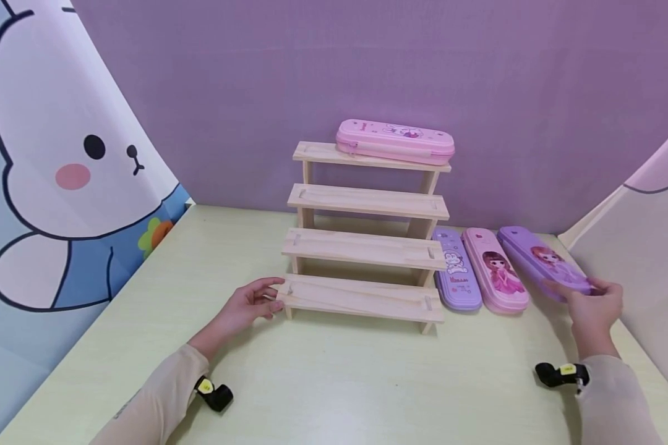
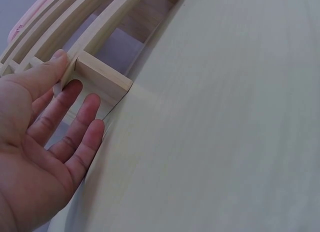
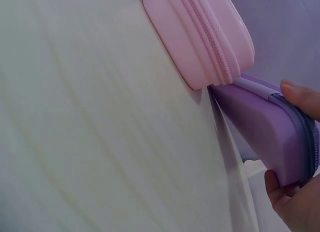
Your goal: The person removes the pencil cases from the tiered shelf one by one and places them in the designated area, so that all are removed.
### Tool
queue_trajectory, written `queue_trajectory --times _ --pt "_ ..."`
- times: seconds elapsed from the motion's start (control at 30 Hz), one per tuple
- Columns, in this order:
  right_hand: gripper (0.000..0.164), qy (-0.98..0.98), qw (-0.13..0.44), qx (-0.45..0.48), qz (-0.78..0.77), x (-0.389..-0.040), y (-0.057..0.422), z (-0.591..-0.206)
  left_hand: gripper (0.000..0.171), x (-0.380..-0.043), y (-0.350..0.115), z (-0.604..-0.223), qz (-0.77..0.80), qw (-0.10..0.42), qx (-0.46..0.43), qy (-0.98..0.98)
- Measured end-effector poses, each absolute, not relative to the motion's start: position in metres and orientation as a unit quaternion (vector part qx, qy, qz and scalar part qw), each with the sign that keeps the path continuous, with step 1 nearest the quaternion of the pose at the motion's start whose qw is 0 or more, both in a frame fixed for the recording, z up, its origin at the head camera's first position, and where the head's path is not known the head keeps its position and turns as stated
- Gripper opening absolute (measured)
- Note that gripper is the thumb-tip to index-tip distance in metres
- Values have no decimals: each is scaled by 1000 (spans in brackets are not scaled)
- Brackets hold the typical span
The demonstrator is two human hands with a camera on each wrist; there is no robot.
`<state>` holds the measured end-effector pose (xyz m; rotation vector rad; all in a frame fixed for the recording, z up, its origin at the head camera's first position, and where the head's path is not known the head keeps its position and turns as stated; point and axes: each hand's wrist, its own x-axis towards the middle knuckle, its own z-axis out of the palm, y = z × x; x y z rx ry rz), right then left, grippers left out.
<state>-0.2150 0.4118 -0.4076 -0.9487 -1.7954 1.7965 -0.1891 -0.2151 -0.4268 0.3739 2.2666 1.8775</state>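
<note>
A four-step wooden display stand (image 1: pixel 362 296) stands on the table. My left hand (image 1: pixel 252 301) pinches the left end of its lowest step; in the left wrist view the thumb (image 2: pixel 50 72) lies against the board's end. At the right, my right hand (image 1: pixel 595 309) grips the near end of a purple pencil case (image 1: pixel 545 262) with a girl printed on its lid. That near end is tilted up off the table, as the right wrist view shows. Beside it lie a pink pencil case (image 1: pixel 495 272) with a girl in a pink dress and a lilac pencil case (image 1: pixel 456 272) with a cartoon animal.
Another pink pencil case (image 1: pixel 395 142) lies on the stand's top step. Behind the table (image 1: pixel 334 383) hangs a purple cloth (image 1: pixel 256 93). A cartoon-printed cloth (image 1: pixel 61 185) borders the left side, and a pale cloth (image 1: pixel 646 247) the right.
</note>
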Motion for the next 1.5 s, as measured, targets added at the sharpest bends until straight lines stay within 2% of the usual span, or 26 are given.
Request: queue_trajectory --times 0.27,0.43,0.93,1.5 --pt "68 -793 130 -321 501 -210 416 -411 51 -189 -215 -427 632 87 127 760" --pt "101 -846 89 -286 441 -205 415 -410 51 -189 -216 -427 631 86 126 760" --pt "108 -895 31 -210 392 -198 416 -411 50 -189 -215 -427 627 88 127 764" --pt "107 -904 19 -180 386 -198 417 -407 51 -189 -215 -427 627 89 120 765"
